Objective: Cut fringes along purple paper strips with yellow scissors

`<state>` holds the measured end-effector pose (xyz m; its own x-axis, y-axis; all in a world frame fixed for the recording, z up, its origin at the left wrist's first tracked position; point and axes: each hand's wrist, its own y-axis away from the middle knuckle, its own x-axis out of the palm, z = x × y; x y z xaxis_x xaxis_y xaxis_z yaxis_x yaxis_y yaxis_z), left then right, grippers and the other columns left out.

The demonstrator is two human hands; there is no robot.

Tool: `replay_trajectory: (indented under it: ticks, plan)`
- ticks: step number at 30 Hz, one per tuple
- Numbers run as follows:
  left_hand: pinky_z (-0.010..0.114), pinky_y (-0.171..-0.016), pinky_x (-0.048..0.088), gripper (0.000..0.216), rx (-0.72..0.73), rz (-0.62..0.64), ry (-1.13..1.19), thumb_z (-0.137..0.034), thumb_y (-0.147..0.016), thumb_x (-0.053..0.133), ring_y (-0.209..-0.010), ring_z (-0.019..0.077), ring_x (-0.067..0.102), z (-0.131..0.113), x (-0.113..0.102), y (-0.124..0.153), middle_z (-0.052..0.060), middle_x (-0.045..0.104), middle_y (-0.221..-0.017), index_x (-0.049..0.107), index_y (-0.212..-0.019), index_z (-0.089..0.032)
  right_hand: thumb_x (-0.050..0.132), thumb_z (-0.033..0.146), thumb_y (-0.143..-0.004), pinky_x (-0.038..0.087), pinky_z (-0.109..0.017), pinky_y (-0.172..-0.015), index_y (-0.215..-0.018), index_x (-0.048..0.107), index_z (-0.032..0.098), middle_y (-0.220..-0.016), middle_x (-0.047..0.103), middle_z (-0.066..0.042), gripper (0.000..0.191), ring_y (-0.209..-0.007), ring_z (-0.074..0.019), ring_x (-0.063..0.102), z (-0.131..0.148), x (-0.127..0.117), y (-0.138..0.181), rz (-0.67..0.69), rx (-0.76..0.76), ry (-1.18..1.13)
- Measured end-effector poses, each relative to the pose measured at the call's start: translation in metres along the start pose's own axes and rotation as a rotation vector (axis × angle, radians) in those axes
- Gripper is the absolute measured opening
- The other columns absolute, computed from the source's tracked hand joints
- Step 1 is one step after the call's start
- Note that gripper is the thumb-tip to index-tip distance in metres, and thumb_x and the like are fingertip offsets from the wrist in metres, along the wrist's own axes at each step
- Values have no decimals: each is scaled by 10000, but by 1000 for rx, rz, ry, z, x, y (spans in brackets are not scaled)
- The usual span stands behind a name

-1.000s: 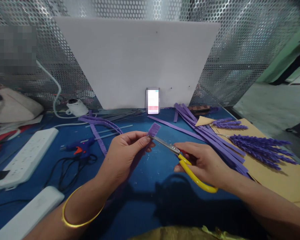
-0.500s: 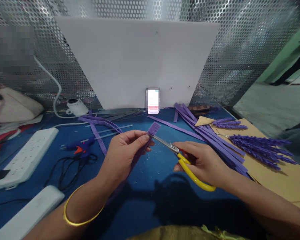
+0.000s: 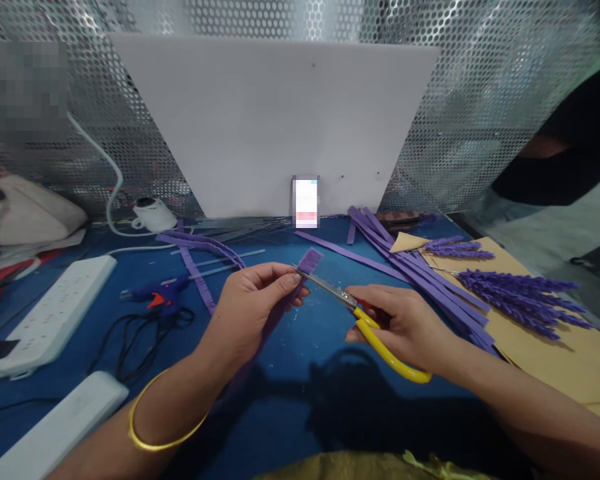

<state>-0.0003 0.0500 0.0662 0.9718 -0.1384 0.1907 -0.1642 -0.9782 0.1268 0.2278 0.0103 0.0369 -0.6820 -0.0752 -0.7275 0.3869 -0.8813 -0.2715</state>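
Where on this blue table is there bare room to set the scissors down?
Bare blue table lies between the left hand and right hand, toward the person. Crowded: purple strips and lavender stems at right; glue gun, cable and power strips at left.

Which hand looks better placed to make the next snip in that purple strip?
The right hand, probably: it grips the yellow scissors, whose blades meet the fringed end of the purple strip. The left hand is busy pinching that strip just below the fringe.
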Motion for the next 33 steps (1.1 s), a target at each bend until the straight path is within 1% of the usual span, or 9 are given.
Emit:
replay_trajectory:
  ticks: [3, 5, 7, 10, 14, 19, 24, 27, 33]
  plan:
    - [168, -554, 475, 132, -86, 44, 49, -265, -661, 859, -559, 101, 631, -2, -3, -1, 24, 728, -604, 766, -679, -173, 697, 525, -873, 352, -234, -557, -1007, 711, 168, -720, 551, 4, 381, -612, -129, 434, -1, 0, 0, 41, 18, -84]
    - [152, -515, 455, 149, -170, 76, 79, -265, -648, 869, -516, 87, 611, -4, -5, -3, 19, 713, -572, 753, -659, -172, 701, 499, -875, 332, -234, -546, -998, 709, 177, -710, 518, 20, 345, -608, -124, 405, -1, -1, -1, 90, 58, -166]
    - [144, -506, 452, 158, -217, 92, 91, -265, -647, 876, -508, 80, 607, -5, -6, -4, 18, 713, -573, 750, -660, -170, 701, 486, -875, 324, -238, -546, -1009, 703, 181, -718, 508, 25, 333, -613, -125, 394, -1, -1, -2, 130, 97, -242]
    - [152, -562, 489, 141, -160, 80, 71, -262, -669, 871, -563, 88, 637, -5, -5, -4, 23, 743, -638, 769, -709, -173, 698, 477, -876, 325, -243, -556, -964, 689, 175, -728, 492, 26, 314, -627, -127, 384, 1, -3, -3, 140, 126, -299]
    - [182, -616, 518, 122, -58, 48, -2, -251, -686, 861, -596, 99, 640, -3, -3, -2, 23, 754, -681, 783, -738, -172, 700, 482, -871, 344, -245, -574, -897, 674, 170, -714, 473, 28, 314, -642, -134, 399, 0, -3, -4, 112, 126, -234]
    - [182, -608, 504, 164, -24, 17, 20, -265, -639, 884, -612, 107, 632, -4, -2, -1, 25, 744, -669, 790, -731, -167, 747, 524, -823, 388, -243, -593, -1074, 696, 195, -784, 582, 0, 417, -659, -146, 488, -3, 0, -2, 21, 77, -136]
    - [174, -559, 471, 192, 6, -12, 37, -270, -607, 893, -571, 104, 601, -4, 0, 0, 22, 718, -624, 784, -722, -162, 770, 503, -812, 402, -238, -579, -1148, 697, 198, -781, 605, -10, 459, -646, -145, 505, -4, 3, 0, -32, 25, -50]
    - [174, -565, 472, 174, 10, -4, 16, -271, -632, 885, -579, 103, 597, -3, -1, 2, 15, 708, -631, 785, -730, -167, 772, 520, -807, 409, -244, -585, -1105, 704, 202, -802, 612, -17, 441, -654, -147, 504, -5, 3, 1, -28, 29, -78]
    - [170, -575, 468, 128, 15, 22, 6, -268, -688, 855, -589, 96, 591, 0, -2, 1, 9, 702, -643, 792, -757, -181, 747, 490, -840, 376, -237, -569, -1001, 693, 190, -762, 540, 13, 345, -639, -130, 448, -4, 0, -1, 54, 59, -190]
